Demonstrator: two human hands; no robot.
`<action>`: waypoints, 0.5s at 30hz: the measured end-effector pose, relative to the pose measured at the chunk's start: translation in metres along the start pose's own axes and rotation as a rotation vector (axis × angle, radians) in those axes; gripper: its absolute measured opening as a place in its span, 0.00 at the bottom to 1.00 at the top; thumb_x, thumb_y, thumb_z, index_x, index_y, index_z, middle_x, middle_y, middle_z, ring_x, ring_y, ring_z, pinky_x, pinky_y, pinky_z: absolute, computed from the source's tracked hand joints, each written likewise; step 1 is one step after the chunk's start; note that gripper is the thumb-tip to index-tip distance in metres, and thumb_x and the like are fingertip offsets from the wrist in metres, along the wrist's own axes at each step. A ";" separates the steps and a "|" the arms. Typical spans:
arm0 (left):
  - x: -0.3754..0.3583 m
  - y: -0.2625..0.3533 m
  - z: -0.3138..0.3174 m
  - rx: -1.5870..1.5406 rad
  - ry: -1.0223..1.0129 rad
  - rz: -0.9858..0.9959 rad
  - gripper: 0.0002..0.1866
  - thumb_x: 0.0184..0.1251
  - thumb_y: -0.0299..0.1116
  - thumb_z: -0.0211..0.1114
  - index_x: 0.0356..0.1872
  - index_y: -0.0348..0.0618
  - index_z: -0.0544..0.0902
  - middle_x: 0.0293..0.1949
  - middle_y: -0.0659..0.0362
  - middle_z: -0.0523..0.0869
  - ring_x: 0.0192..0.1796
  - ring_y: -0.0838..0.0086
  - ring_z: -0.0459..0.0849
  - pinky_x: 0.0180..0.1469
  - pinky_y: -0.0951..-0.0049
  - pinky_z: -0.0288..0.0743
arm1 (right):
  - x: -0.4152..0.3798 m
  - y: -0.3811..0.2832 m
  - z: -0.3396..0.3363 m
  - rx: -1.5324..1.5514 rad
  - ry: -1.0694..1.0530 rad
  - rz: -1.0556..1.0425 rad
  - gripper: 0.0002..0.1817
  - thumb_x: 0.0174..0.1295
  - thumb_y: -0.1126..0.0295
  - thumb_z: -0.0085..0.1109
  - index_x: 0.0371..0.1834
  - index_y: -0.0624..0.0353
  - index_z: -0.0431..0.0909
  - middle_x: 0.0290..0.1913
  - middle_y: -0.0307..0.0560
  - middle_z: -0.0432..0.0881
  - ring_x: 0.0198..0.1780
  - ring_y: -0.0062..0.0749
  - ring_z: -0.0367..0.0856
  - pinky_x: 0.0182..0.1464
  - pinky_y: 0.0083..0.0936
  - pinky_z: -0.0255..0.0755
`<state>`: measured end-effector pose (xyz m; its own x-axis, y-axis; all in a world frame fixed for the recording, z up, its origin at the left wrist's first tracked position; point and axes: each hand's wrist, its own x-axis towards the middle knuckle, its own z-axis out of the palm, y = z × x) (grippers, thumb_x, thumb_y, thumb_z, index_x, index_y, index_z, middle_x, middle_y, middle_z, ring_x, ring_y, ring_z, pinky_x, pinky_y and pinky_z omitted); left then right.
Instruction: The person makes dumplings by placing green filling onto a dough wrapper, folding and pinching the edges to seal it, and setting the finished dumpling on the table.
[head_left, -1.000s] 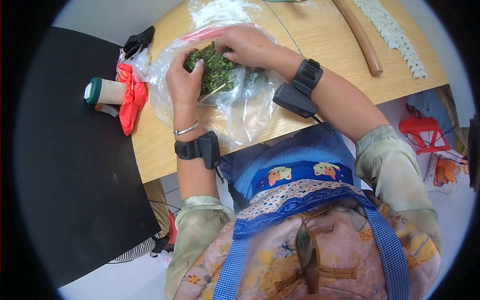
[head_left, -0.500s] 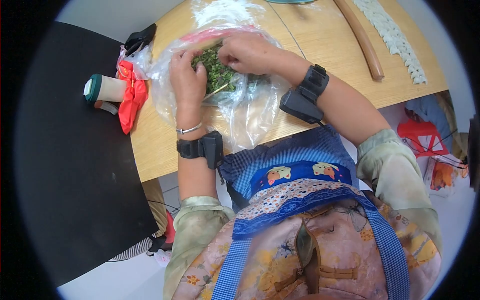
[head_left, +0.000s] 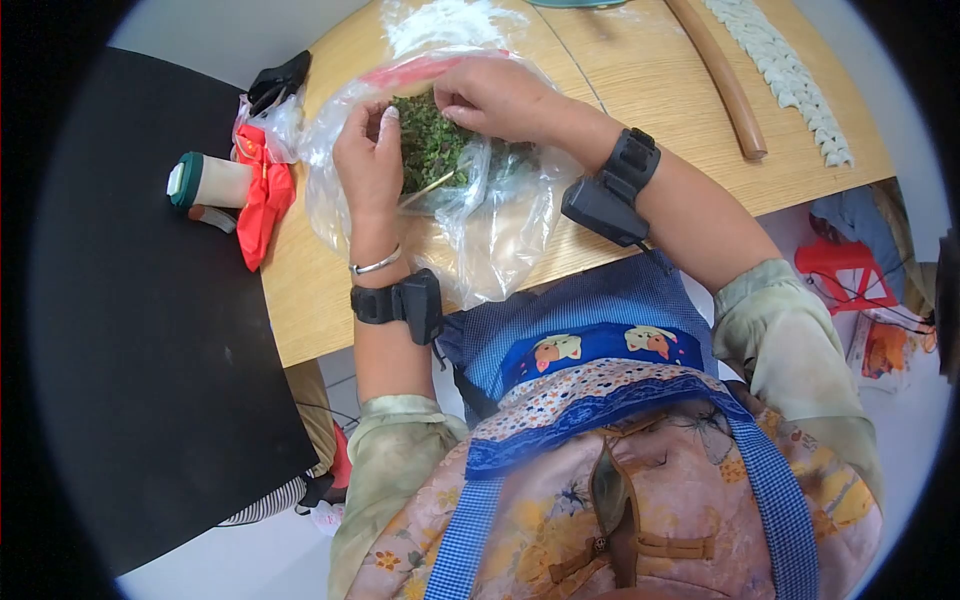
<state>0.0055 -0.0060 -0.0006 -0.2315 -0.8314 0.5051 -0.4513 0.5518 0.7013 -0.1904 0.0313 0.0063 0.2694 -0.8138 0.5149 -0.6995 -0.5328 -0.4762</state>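
Chopped green leaves (head_left: 430, 137) lie in a heap on a clear plastic bag (head_left: 500, 235) spread over the table. My left hand (head_left: 368, 165) is at the heap's left edge, fingers curled and thumb raised close to them; what is between the fingertips is too small to make out. At the heap's upper right, my right hand (head_left: 495, 98) has its fingers bent in and pressed together at the greens. Its fingertips are partly hidden, and so is anything in them. A thin pale stick (head_left: 428, 188) lies across the lower side of the greens.
White flour (head_left: 450, 25) dusts the table (head_left: 620, 75) behind the bag. A wooden rolling pin (head_left: 722, 80) and a row of white dough pieces (head_left: 785, 80) lie at right. On the left are a white-and-green cup (head_left: 215, 182) and a red plastic bag (head_left: 258, 205).
My left hand has shifted slightly left and down, its thumb now closer to the fingers. My right hand has moved slightly up and left over the greens.
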 end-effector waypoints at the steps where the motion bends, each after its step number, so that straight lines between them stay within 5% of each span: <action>1: 0.000 0.000 0.001 -0.138 0.004 -0.032 0.08 0.64 0.25 0.63 0.42 0.36 0.84 0.33 0.58 0.87 0.36 0.73 0.85 0.40 0.75 0.77 | 0.000 0.001 0.000 -0.002 0.001 0.000 0.05 0.54 0.70 0.61 0.32 0.56 0.82 0.33 0.50 0.84 0.39 0.47 0.82 0.42 0.40 0.74; 4: -0.001 0.006 0.000 -0.309 -0.057 -0.126 0.08 0.65 0.23 0.62 0.43 0.35 0.83 0.34 0.63 0.86 0.36 0.79 0.83 0.41 0.78 0.76 | -0.001 0.001 -0.001 0.155 0.092 0.058 0.06 0.56 0.70 0.61 0.34 0.57 0.82 0.33 0.50 0.84 0.37 0.45 0.83 0.42 0.37 0.75; 6: -0.002 0.011 0.000 -0.371 -0.067 -0.164 0.08 0.65 0.23 0.61 0.44 0.35 0.83 0.35 0.63 0.86 0.36 0.80 0.83 0.41 0.79 0.76 | 0.000 0.003 0.001 0.304 0.065 0.146 0.06 0.60 0.72 0.62 0.37 0.61 0.80 0.31 0.44 0.83 0.34 0.26 0.80 0.39 0.24 0.74; 9: -0.003 0.015 0.006 -0.395 -0.058 -0.107 0.08 0.65 0.22 0.62 0.44 0.35 0.83 0.35 0.63 0.86 0.36 0.81 0.83 0.41 0.80 0.76 | 0.003 0.008 0.005 0.479 0.081 0.190 0.06 0.62 0.72 0.62 0.38 0.63 0.80 0.32 0.39 0.82 0.35 0.19 0.78 0.40 0.21 0.74; 15: -0.006 0.019 0.003 -0.298 -0.147 -0.081 0.08 0.66 0.21 0.64 0.45 0.35 0.82 0.40 0.62 0.85 0.41 0.82 0.82 0.47 0.81 0.75 | 0.004 0.009 0.008 0.666 0.036 0.186 0.05 0.62 0.75 0.61 0.40 0.63 0.80 0.35 0.37 0.82 0.38 0.18 0.77 0.44 0.19 0.73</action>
<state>-0.0041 0.0092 0.0087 -0.3368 -0.8618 0.3793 -0.2062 0.4606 0.8633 -0.1908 0.0213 -0.0018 0.1539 -0.9034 0.4003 -0.1735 -0.4236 -0.8891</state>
